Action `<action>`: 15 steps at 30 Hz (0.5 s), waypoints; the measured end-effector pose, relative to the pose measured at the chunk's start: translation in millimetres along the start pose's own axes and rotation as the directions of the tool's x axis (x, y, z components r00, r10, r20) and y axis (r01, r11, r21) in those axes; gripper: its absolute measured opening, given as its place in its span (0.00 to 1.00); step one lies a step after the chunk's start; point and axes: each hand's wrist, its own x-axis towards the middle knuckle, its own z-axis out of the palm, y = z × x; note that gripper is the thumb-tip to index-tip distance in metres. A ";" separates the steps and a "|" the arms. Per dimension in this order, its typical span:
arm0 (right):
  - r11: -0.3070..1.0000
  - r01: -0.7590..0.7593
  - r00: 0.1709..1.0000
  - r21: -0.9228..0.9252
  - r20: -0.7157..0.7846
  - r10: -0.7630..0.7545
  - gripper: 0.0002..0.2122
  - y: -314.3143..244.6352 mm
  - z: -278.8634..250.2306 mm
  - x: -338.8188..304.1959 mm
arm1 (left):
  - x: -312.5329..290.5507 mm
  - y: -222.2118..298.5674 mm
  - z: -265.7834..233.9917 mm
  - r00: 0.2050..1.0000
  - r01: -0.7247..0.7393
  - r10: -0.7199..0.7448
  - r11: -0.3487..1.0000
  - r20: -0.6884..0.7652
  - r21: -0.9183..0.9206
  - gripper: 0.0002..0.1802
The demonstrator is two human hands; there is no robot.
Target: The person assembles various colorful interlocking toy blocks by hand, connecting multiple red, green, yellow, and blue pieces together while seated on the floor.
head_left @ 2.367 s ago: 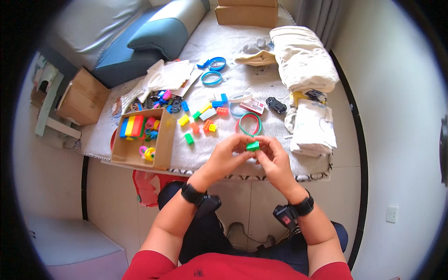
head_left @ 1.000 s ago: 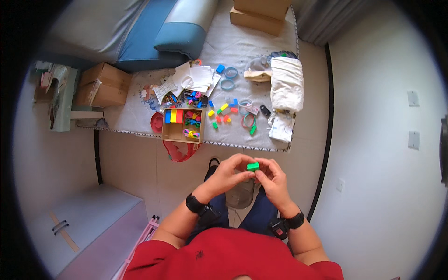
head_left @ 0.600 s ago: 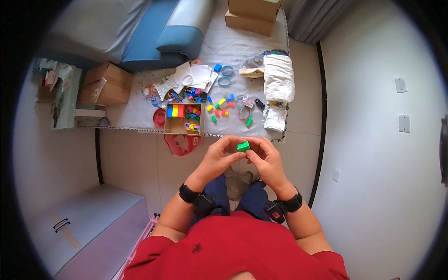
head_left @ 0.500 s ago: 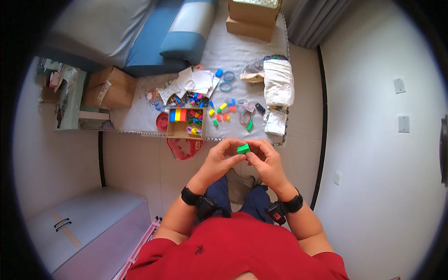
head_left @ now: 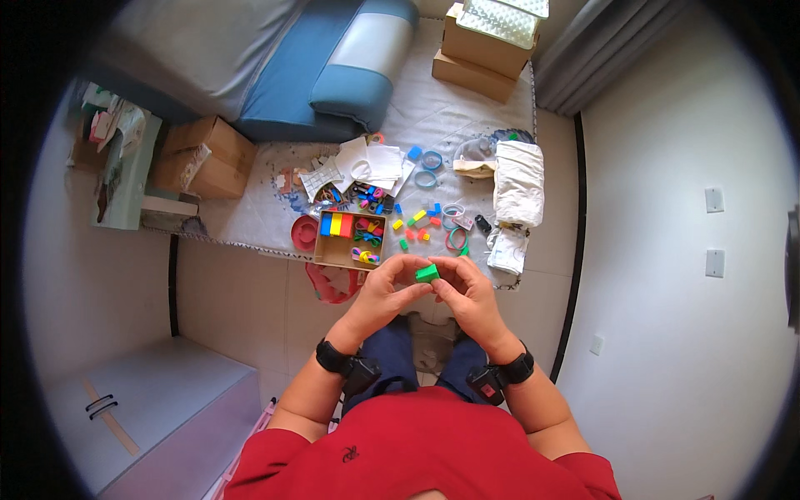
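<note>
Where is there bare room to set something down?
Far back, the pale cover lies bare between the blue cushion and stacked boxes. Another patch, near the front edge, lies between brown carton and red dish. In the open box, the near left corner is free. Loose bricks and papers crowd the middle.

Green block (head_left: 427, 273) smooth plastic; open box (head_left: 333, 252) matt cardboard; white bundle (head_left: 518, 183) wrinkled cloth; sheets (head_left: 383, 163) paper.
</note>
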 end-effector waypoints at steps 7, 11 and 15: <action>0.999 0.031 0.996 -0.032 0.081 -0.029 0.13 -1.7 -31.6 10.7 | 11.5 3.3 23.3 0.998 -0.003 0.004 1.000 -0.056 0.023 0.19; 0.998 0.056 0.991 -0.034 0.120 -0.051 0.13 -4.1 -46.5 14.0 | 16.6 0.6 35.8 0.995 -0.009 0.011 1.000 -0.095 0.021 0.18; 1.000 0.019 0.993 -0.025 0.113 -0.016 0.13 6.6 -48.1 24.4 | 24.2 -7.3 36.0 0.984 -0.020 0.024 1.000 -0.175 0.022 0.18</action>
